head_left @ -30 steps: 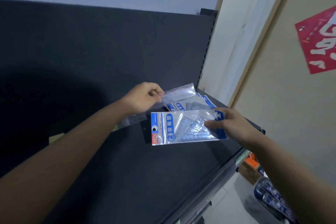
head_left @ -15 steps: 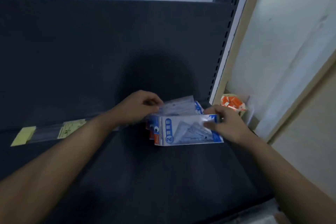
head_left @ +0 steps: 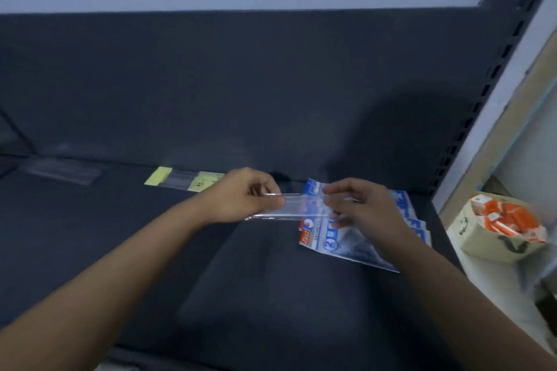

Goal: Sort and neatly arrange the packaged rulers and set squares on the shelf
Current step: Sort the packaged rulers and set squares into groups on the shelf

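Note:
A clear packaged ruler (head_left: 297,207) is held level just above the dark shelf (head_left: 150,235). My left hand (head_left: 241,194) pinches its left end and my right hand (head_left: 361,208) grips its right end. Under my right hand a stack of blue-and-white set-square packets (head_left: 346,245) lies flat at the shelf's right end. A second packaged ruler with yellow labels (head_left: 184,181) lies against the back panel, partly hidden behind my left hand. Another clear packet (head_left: 64,170) lies farther left.
A slotted black upright (head_left: 494,75) closes the shelf's right side. Beyond it stands a cardboard box (head_left: 494,238) of orange and white packets. The dark back panel (head_left: 241,84) rises behind the shelf.
My right hand has let go of the set-square packet, which now lies on the stack, and has taken the ruler's right end. The view has turned left and downward.

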A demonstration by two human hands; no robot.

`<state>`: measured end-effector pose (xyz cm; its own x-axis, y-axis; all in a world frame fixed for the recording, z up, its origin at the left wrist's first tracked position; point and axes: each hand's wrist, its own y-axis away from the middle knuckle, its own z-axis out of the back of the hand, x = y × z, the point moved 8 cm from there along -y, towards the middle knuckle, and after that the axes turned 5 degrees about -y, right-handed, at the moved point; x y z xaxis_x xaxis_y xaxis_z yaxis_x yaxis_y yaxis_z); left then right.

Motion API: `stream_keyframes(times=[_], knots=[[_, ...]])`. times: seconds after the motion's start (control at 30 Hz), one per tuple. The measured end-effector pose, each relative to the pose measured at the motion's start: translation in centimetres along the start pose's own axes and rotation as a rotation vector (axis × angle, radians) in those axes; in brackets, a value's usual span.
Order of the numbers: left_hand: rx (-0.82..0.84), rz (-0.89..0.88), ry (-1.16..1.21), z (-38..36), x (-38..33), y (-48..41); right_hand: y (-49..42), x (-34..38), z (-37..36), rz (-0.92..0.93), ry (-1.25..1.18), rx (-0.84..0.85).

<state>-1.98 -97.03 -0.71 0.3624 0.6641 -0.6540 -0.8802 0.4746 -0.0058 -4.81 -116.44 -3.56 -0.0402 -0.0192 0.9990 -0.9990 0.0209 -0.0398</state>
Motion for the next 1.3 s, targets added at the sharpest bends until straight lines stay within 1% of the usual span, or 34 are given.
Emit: stream_keyframes(times=[0.07, 0.17, 0.23, 0.3, 0.5, 0.67, 0.8, 0.9, 1.03, 1.17, 1.3], knots=[[-0.039, 0.095, 0.016, 1.9, 2.7, 1.9, -0.6, 0.0, -2.7, -0.013, -0.046, 0.038], [-0.09, 0.226, 0.112, 4.8, 6.8, 5.3, -1.2, -0.3, -7.4, -0.066, -0.087, 0.104], [-0.122, 0.267, 0.142, 6.9, 9.2, 7.6, -1.3, -0.2, -11.1, -0.08, -0.073, 0.17], [-0.152, 0.263, 0.132, 9.2, 11.3, 9.6, -1.7, -0.1, -14.9, -0.079, -0.044, 0.22], [-0.208, 0.294, 0.119, 16.8, 19.2, 14.3, -3.1, 0.6, -26.6, 0.014, 0.054, 0.268], [-0.218, 0.3, 0.151, 23.1, 26.6, 17.0, -4.7, 0.7, -35.8, 0.112, 0.271, 0.213], [-0.179, 0.31, 0.132, 27.3, 32.9, 17.5, -5.9, 0.0, -42.2, 0.154, 0.351, 0.177], [-0.16, 0.316, 0.054, 29.3, 37.1, 17.3, -6.8, -0.7, -45.8, 0.169, 0.434, 0.149], [-0.204, 0.288, -0.017, 31.2, 40.6, 16.2, -8.3, -1.0, -49.0, 0.235, 0.572, 0.128], [-0.24, 0.235, -0.17, 32.3, 41.7, 14.4, -9.8, -1.2, -50.2, 0.294, 0.626, 0.087], [-0.275, 0.18, -0.332, 32.7, 41.3, 13.2, -11.0, -1.8, -50.8, 0.32, 0.768, 0.084]])
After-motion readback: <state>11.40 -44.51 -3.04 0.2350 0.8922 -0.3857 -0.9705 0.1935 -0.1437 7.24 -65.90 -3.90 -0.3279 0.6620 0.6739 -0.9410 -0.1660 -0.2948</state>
